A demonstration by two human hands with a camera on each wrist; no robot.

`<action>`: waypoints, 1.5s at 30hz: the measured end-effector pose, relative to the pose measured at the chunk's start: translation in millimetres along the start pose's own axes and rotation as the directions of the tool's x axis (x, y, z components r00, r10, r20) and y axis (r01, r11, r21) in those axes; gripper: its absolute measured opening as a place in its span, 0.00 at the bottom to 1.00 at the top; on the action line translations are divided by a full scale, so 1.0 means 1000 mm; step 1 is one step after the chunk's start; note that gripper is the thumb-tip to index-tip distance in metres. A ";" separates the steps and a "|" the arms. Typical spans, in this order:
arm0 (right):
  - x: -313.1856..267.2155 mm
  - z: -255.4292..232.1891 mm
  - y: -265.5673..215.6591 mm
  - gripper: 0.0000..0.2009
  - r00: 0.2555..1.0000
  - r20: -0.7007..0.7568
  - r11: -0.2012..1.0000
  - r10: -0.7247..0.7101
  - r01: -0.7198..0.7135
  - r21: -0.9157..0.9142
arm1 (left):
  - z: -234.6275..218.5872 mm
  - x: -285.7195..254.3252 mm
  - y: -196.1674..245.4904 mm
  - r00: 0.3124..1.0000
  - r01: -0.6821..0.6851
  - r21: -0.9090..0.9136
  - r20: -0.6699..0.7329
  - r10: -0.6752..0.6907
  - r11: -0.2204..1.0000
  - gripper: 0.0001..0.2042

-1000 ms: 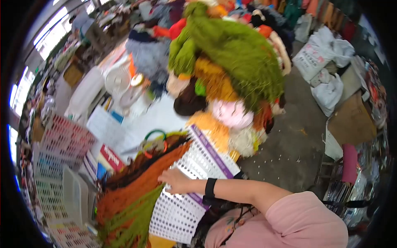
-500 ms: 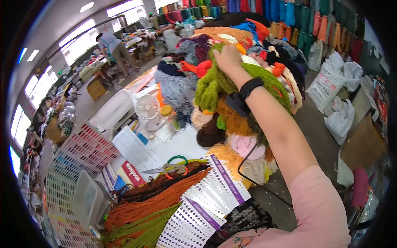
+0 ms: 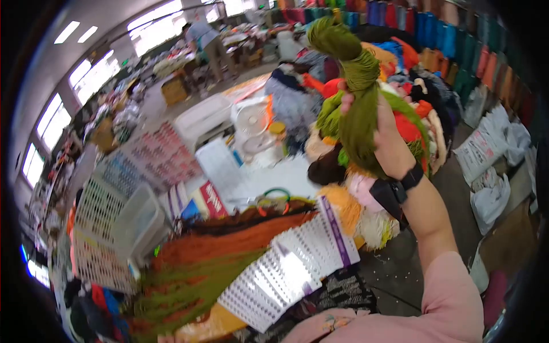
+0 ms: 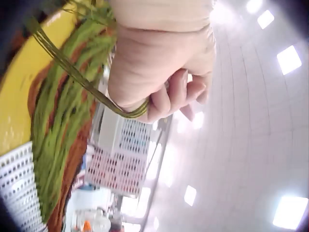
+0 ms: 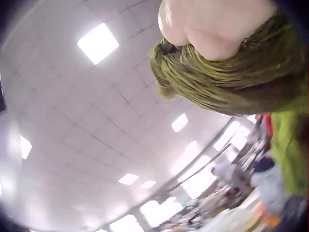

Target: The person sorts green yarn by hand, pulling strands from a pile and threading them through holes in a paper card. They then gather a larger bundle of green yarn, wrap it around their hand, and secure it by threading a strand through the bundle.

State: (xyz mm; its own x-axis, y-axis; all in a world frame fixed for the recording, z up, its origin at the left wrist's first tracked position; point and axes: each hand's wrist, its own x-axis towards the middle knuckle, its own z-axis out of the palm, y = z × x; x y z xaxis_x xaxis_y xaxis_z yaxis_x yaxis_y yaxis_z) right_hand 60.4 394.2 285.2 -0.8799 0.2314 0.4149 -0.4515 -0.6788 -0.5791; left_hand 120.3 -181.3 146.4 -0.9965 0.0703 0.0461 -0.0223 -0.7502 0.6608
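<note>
The right hand (image 3: pixel 389 134) grips a thick twisted hank of olive green yarn (image 3: pixel 361 71), raised over the yarn pile; the right wrist view shows the same hank (image 5: pixel 227 82) under the hand (image 5: pixel 217 29). In the left wrist view the left hand (image 4: pixel 161 67) has curled fingers around a few thin green strands (image 4: pixel 72 72). Green and rust yarn (image 3: pixel 217 246) lies spread along the table's near side, partly under white perforated cards (image 3: pixel 274 280). At the head view's bottom edge only a bit of the left hand (image 3: pixel 166 338) shows.
Scissors (image 3: pixel 274 200), a red and white box (image 3: pixel 210 200), a paper sheet (image 3: pixel 218 163), a small fan (image 3: pixel 251 120) and a clear bin (image 3: pixel 140 220) are on the table. Heaped yarn (image 3: pixel 291 100) rises at the back. White sacks (image 3: pixel 486 143) stand on the right; someone (image 3: pixel 209 48) is far off.
The right hand went from the cards to the pile, took hold of the green hank and lifted it. The head view has swung, shifting the table rightward since half a second ago.
</note>
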 end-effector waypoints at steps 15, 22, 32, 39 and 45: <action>-0.156 0.192 0.282 0.18 0.213 0.418 0.260 0.883 -0.964 -0.058 | 0.090 0.000 0.006 0.995 -0.072 0.774 0.014 0.097 0.629 0.19; -0.196 0.197 0.324 0.16 0.221 0.241 0.299 0.945 -0.884 -0.359 | 0.027 -0.001 0.024 0.813 -0.217 0.969 0.248 0.527 -0.121 0.10; -0.204 0.187 0.332 0.08 0.502 0.646 0.677 0.575 0.150 -0.720 | 0.012 -0.026 0.036 0.990 -0.073 0.982 0.092 -0.109 0.173 0.21; -0.219 0.210 0.343 0.05 0.316 0.723 0.662 0.614 0.293 -0.690 | -0.005 -0.028 0.044 0.995 -0.047 0.994 0.038 0.092 0.095 0.10; -0.214 0.213 0.337 0.11 0.220 0.813 0.822 0.540 0.073 -0.565 | -0.095 -0.048 0.119 0.892 -0.093 0.524 -0.333 0.305 0.846 0.14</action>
State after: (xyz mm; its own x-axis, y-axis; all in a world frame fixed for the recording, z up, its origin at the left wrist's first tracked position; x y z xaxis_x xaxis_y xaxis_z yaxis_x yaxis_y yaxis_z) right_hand 128.0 -32.7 150.5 -0.3175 -0.8816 0.3493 -0.5189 -0.1467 -0.8421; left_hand 158.1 -336.0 151.9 -0.9228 -0.3851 -0.0069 0.1167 -0.2967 0.9478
